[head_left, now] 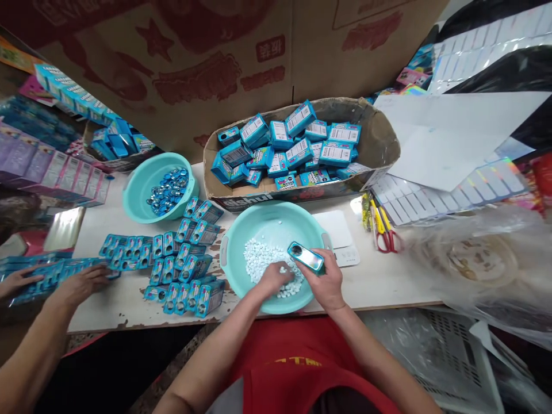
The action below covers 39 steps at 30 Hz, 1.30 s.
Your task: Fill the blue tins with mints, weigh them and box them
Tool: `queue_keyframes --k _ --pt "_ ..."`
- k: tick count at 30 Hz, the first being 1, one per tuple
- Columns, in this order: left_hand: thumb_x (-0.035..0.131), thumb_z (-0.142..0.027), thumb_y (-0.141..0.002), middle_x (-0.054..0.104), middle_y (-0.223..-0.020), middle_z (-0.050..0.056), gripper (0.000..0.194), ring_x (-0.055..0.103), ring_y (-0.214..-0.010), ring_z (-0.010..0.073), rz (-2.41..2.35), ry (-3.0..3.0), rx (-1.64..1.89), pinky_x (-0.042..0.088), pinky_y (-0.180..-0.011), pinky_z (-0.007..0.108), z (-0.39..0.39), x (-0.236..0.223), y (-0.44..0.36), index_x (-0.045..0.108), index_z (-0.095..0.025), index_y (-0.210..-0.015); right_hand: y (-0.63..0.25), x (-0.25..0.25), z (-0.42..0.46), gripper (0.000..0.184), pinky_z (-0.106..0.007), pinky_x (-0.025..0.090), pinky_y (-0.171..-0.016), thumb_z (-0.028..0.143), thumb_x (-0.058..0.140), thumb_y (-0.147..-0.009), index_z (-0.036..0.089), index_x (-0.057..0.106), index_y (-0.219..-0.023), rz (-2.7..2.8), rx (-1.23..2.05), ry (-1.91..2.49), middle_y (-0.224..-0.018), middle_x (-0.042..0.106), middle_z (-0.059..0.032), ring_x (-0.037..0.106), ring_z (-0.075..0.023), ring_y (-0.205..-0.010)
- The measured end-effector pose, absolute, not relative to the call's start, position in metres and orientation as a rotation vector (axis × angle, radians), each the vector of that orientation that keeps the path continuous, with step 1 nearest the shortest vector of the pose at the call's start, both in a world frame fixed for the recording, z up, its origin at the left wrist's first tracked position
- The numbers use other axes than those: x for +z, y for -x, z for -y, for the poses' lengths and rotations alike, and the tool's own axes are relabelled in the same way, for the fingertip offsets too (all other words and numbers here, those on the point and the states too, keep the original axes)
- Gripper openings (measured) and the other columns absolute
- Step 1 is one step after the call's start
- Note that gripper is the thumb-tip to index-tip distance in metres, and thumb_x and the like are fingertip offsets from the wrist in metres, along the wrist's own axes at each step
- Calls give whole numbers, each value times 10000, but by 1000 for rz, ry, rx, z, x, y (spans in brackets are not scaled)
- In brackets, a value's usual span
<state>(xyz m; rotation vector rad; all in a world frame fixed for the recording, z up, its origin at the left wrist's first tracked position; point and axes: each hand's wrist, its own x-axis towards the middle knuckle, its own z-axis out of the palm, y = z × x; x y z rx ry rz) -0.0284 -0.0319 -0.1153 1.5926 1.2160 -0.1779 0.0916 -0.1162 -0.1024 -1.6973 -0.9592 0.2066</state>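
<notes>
A wide turquoise basin [235, 230] stands before me with a heap of small white candies [260, 253] in it. My left hand [276, 279] is down in the heap, its fingers curled around some of the candies; the fingertips are partly hidden. My right hand [328, 282] grips a small blue tin [307, 259] over the basin's right side. The tin is tilted, its shiny face up, with a dark round opening at one end. Left of the basin, rows of blue boxes [187, 261] with round windows stand on the table.
A cut-down cardboard box [375, 144] of blue packs lies behind the basin. A smaller turquoise bowl [133, 195] holds shiny blue-and-silver pieces. Scissors [386, 236] and a white scale [345, 247] lie right. At left, another person's hands [80, 282] touch blue boxes.
</notes>
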Motion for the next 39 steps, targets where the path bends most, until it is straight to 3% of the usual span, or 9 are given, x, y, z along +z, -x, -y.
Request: queue_keyframes --k 3,6,9,13,17,25,39 --pt "564 -353 -719 503 -558 -38 181 450 -411 91 -1152 -1200 127 277 -357 184 15 -98 35 509 -185 -756 -92 -96 115 258 -340 492 -766 293 666 -787 218 543 -1001 1044 273 1735 -916 591 -47 586 -197 -867" --pt "645 -373 -663 532 -592 -37 254 426 -377 66 -1009 -899 498 213 -304 164 4 -75 31 489 -181 -718 -89 -95 113 200 -339 481 -735 280 633 -802 212 541 -965 1161 314 1781 -880 599 -50 582 -210 -846" --pt "649 -349 -666 575 -640 -18 233 504 -443 79 -941 -825 739 329 -351 165 4 -62 19 507 -171 -716 -84 -94 110 178 -336 470 -699 250 633 -780 207 552 -932 1280 378 1823 -845 600 -49 581 -222 -815" --pt "637 -328 -688 613 -649 -4 188 599 -569 123 -930 -844 919 485 -532 230 11 -61 5 550 -164 -722 -78 -88 110 217 -317 470 -695 248 654 -753 212 562 -946 1282 454 1825 -860 601 -45 593 -219 -824" --pt "636 -323 -722 630 -649 8 185 632 -634 142 -941 -874 1009 512 -618 259 13 -60 1 565 -155 -687 -78 -79 110 226 -322 470 -710 285 668 -753 222 574 -948 1243 455 1821 -868 606 -46 594 -222 -838" --pt "690 -367 -701 593 -654 -26 265 606 -558 117 -973 -797 972 473 -485 208 8 -52 -1 530 -179 -796 -84 -76 109 259 -322 464 -699 314 703 -730 220 589 -943 1216 527 1815 -877 620 -47 604 -226 -839" --pt "671 -341 -723 580 -619 -27 229 599 -591 118 -961 -854 1015 507 -533 225 14 -48 -7 525 -175 -784 -86 -72 112 249 -325 469 -728 270 701 -724 216 600 -945 1103 605 1753 -883 620 -38 610 -218 -849"
